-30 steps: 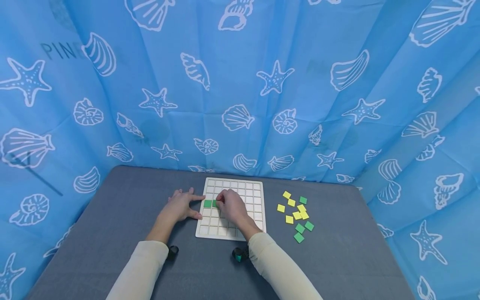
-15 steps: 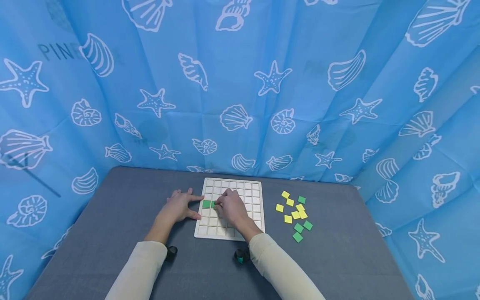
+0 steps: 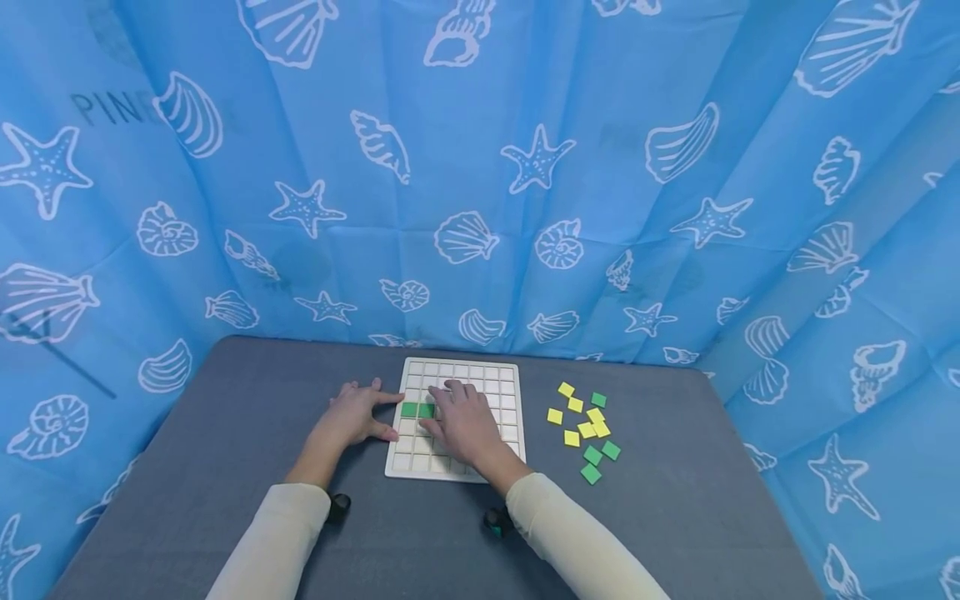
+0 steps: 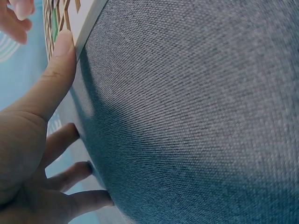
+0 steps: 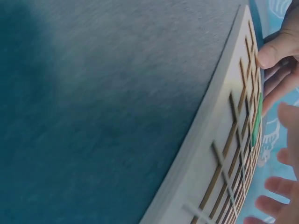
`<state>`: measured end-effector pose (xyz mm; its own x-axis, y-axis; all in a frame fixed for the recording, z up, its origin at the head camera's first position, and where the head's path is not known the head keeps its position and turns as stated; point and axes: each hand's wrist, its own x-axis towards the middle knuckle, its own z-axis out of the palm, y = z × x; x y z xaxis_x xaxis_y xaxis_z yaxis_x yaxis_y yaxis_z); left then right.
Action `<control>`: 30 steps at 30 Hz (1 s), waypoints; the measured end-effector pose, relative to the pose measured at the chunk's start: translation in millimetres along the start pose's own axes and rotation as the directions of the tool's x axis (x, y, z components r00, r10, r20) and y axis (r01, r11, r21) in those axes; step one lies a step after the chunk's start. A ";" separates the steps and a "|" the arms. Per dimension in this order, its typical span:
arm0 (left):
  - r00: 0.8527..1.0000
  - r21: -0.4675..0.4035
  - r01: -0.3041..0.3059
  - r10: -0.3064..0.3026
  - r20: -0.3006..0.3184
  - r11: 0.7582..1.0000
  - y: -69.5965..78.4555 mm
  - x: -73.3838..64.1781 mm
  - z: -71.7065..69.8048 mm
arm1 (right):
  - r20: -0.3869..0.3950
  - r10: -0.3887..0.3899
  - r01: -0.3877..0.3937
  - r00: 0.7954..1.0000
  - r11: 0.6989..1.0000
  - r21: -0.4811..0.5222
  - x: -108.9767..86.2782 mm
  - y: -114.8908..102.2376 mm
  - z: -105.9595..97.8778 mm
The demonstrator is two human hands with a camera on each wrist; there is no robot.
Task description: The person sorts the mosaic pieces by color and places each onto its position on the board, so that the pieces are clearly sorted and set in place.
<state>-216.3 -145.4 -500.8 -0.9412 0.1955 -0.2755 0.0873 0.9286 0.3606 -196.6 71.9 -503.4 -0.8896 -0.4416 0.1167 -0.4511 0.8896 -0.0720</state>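
A white square board (image 3: 507, 386) divided into a grid of cells lies on the table. Two green square tiles, the left one (image 3: 409, 410) and the right one (image 3: 426, 411), sit side by side in one row at its left side. My left hand (image 3: 351, 415) rests at the board's left edge, with spread thumb and index finger touching the rim. In the left wrist view, the thumb (image 4: 60, 60) lies against that edge. My right hand (image 3: 467, 423) hovers over the board with fingers extended, just right of the second tile, holding nothing. Its palm hides several cells.
Several loose yellow tiles (image 3: 575, 405) and green tiles (image 3: 591, 473) lie scattered right of the board, some yellow ones overlapping. Grey cloth (image 3: 660, 500) covers the table. A blue shell-patterned curtain (image 3: 480, 167) hangs behind and at both sides.
My right hand has let go of the second green tile, which now lies beside the first. Its fingers have straightened and drawn slightly right. My left hand stays at the edge.
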 end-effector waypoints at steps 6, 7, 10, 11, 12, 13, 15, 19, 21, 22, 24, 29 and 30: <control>1.000 0.000 0.017 -0.017 0.002 1.000 -2.3 1.5 1.3 | 0.051 0.026 -0.027 0.998 1.000 0.015 -4.6 9.5 3.1; 1.000 0.000 0.019 -0.019 0.002 1.000 -2.5 1.7 1.5 | 0.057 0.030 -0.031 0.998 0.999 0.015 -4.9 12.1 3.8; 1.000 -0.006 0.026 -0.026 0.001 1.000 -3.0 2.3 1.8 | 0.059 0.040 -0.042 0.997 0.999 0.031 -5.9 21.2 5.0; 1.000 -0.007 0.026 -0.026 -0.001 1.000 -3.2 2.3 1.9 | 0.057 0.041 -0.044 0.998 0.998 0.037 -6.3 24.4 4.8; 1.000 -0.008 0.026 -0.026 -0.002 1.000 -3.2 2.4 2.2 | 0.053 0.042 -0.044 0.998 0.998 0.042 -6.9 27.7 4.5; 1.000 -0.009 0.026 -0.026 -0.003 1.000 -3.0 2.4 2.4 | 0.050 0.042 -0.044 0.998 0.998 0.047 -7.3 31.2 4.4; 1.000 -0.012 0.029 -0.029 -0.001 0.999 -2.3 2.3 2.6 | 0.049 0.040 -0.042 0.998 0.998 0.048 -8.9 37.9 2.5; 1.000 -0.008 0.025 -0.025 0.003 1.000 -0.8 2.4 3.8 | 0.038 0.038 -0.040 0.999 0.998 0.039 -11.7 50.7 -4.2; 1.000 -0.012 0.020 -0.020 0.003 1.000 -1.4 3.2 4.5 | 0.026 0.044 -0.045 0.999 0.998 0.045 -12.9 56.6 -8.9; 1.000 -0.009 0.013 -0.013 -0.001 1.000 -1.6 3.4 4.9 | 0.025 0.050 -0.052 0.998 0.998 0.047 -13.4 59.7 -10.8; 1.000 -0.017 0.007 -0.007 -0.005 1.000 -2.8 3.8 5.1 | 0.012 0.059 -0.060 0.998 0.996 0.065 -14.4 65.6 -14.0; 1.000 -0.026 0.008 -0.009 -0.014 1.000 -4.5 2.7 3.6 | 0.022 0.088 -0.090 0.996 0.991 0.101 -17.7 79.9 -16.1; 1.000 -0.023 0.009 -0.009 -0.013 1.000 -4.4 2.5 3.3 | 0.031 0.096 -0.098 0.995 0.990 0.104 -18.7 82.6 -15.9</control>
<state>-218.0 -148.0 -506.1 -0.9461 0.1828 -0.2673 0.0713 0.9228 0.3785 -216.1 155.5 -495.8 -0.9304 -0.3580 0.0787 -0.3666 0.9116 -0.1860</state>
